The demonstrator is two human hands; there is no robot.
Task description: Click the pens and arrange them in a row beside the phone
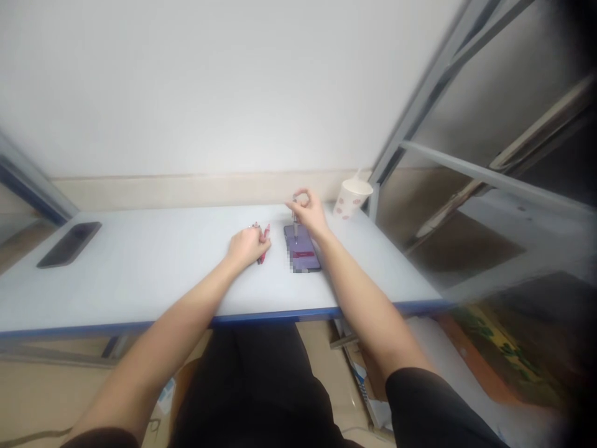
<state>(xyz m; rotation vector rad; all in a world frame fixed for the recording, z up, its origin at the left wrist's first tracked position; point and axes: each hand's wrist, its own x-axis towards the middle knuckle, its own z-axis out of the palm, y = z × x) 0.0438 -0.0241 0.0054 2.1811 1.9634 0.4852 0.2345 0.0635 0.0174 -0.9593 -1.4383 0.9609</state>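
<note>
My left hand (246, 247) rests on the table, its fingers closed around slim red pens (263, 256) whose ends stick out above and below the grip; how many there are I cannot tell. Just right of it lies a phone (304, 246) with a lit purple screen and a dark red bar; its lower left corner is blurred into blocks. Over the phone's top end, my right hand (310, 211) pinches a greyish pen (295, 231) held upright. The pen's thin tip points down at the screen; whether it touches I cannot tell.
A pale table (163, 274) with a blue front edge stands against the wall. A second, dark-screened phone (69, 244) lies at its left. A patterned paper cup (353, 198) tilts at the back right corner, near a metal frame (410, 112).
</note>
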